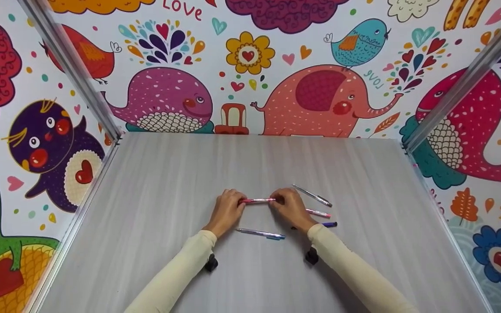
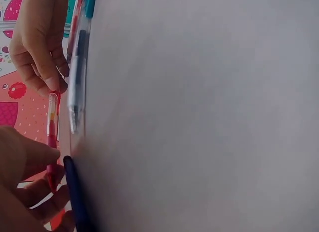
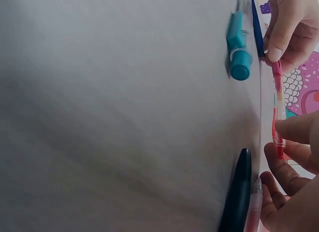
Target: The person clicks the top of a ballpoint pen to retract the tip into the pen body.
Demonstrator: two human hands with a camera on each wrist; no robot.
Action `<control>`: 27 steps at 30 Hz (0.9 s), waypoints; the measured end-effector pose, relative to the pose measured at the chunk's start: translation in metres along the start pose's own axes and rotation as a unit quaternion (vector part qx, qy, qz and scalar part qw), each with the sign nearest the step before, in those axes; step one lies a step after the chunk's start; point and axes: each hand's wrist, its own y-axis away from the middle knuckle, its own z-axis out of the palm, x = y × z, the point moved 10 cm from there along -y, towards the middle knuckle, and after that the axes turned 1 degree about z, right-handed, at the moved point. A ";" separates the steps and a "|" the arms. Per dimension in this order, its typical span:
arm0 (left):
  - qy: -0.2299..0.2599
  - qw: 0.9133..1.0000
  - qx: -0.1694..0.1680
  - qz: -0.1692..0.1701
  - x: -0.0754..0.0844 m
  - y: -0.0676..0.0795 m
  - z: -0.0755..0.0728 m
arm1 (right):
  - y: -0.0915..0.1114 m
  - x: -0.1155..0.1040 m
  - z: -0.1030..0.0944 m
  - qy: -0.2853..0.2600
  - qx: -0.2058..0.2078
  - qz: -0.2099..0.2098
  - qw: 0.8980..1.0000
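Note:
A pink pen with a clear barrel is stretched between both hands over the table. My left hand pinches its pink grip end. My right hand pinches the other end, near the clip, as the right wrist view shows. Below the hands lies a clear pen with a teal clip. Beside my right hand lie a grey-black pen, another pink pen and a dark blue pen, partly covered by the hand and wrist. A blue pen shows close to my left hand in the left wrist view.
The pens lie on a grey wood-grain table. Metal frame posts rise at its back corners. Behind and at the sides stand panels printed with cartoon animals.

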 end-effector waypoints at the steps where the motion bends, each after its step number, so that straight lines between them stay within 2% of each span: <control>1: -0.003 1.000 -0.001 -0.002 0.004 -0.001 -0.004 | -0.001 0.000 0.000 0.001 0.000 -0.001 1.000; 6: -0.020 0.999 -0.024 -0.030 0.000 -0.004 -0.001 | -0.005 0.000 0.002 0.006 -0.003 -0.002 1.000; 10: -0.020 0.999 -0.031 -0.035 -0.002 -0.006 0.001 | -0.005 0.001 0.004 0.013 -0.001 -0.003 1.000; 15: -0.013 0.999 -0.026 -0.041 -0.006 -0.009 0.001 | -0.007 0.000 0.005 0.019 0.004 -0.007 1.000; 20: -0.013 0.999 -0.007 -0.038 -0.008 -0.012 0.003 | -0.007 -0.001 0.005 0.021 0.007 -0.004 1.000; 27: -0.016 0.998 -0.018 -0.063 -0.013 -0.012 0.007 | -0.006 0.000 0.007 0.021 0.012 -0.008 1.000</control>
